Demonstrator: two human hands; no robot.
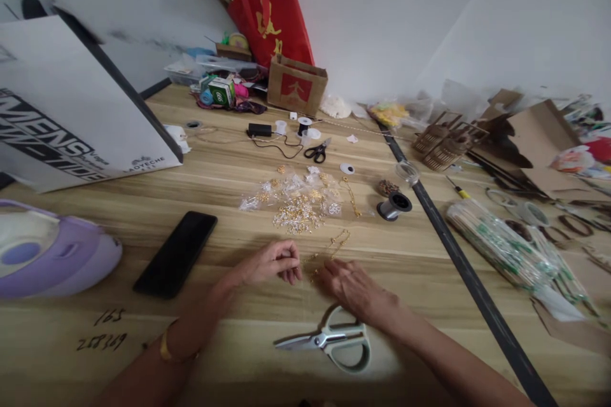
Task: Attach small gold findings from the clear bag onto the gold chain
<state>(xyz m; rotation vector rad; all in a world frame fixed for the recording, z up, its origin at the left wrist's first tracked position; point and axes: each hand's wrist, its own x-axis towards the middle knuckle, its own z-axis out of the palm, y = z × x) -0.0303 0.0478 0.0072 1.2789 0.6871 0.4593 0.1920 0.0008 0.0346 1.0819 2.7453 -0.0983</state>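
Observation:
My left hand (274, 262) is closed in a pinch just above the table; whatever lies between its fingertips is too small to make out. Close by on the right, my right hand (351, 285) rests low with its fingers curled down on a thin gold beaded chain (341, 238). The chain's far part loops on the wood beyond the knuckles. A pair of scissors (329, 338) with pale handles lies partly spread below my hands. Beyond them are a pile of gold and clear beads (298, 216) and small plastic bags (305, 184) of findings.
A black phone (176, 254) and a purple-and-white device (71, 254) lie left, before a big white box (86, 102). Farther back are black scissors (318, 151) and a paper bag (296, 86). Wire spool (394, 206), dark strip (458, 267) and packaged sticks (496, 241) stand right.

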